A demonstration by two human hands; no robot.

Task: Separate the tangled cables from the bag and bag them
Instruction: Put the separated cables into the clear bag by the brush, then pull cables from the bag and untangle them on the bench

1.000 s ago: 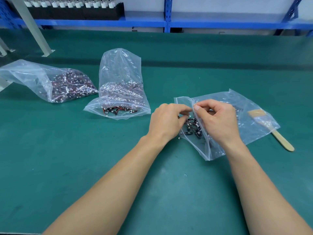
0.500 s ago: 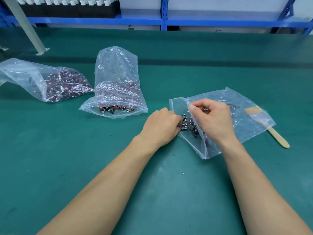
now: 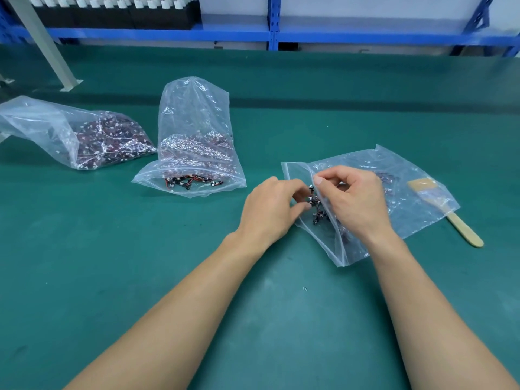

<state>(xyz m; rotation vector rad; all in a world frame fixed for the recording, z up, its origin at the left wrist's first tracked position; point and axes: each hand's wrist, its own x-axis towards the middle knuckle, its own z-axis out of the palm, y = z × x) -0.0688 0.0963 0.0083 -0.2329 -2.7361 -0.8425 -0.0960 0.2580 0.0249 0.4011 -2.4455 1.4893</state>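
Green mat [image 3: 112, 277] bears the flat bag [image 3: 408, 198] nearest you. Your right hand [image 3: 351, 201] pinches its upper lip; lift it so the mouth gapes. Close beside it, your left hand [image 3: 270, 212] pinches the cables [image 3: 316, 209] at that mouth: push them deep, slowly, lest connectors snag the film.

- worktop [image 3: 112, 263]: plain teal-green
- flat bag [image 3: 408, 175]: clear, glossy film
- cables [image 3: 316, 218] at flat bag's mouth: black, red wire, white plugs
- upright bag [image 3: 194, 119] and slumped bag [image 3: 36, 122], left of flat bag: clear; fill dark maroon-black, white-speckled
- brush [image 3: 463, 229]: pale tan wood
- shelf frame [image 3: 273, 23]: blue; row [image 3: 126, 16] on it black, white tops
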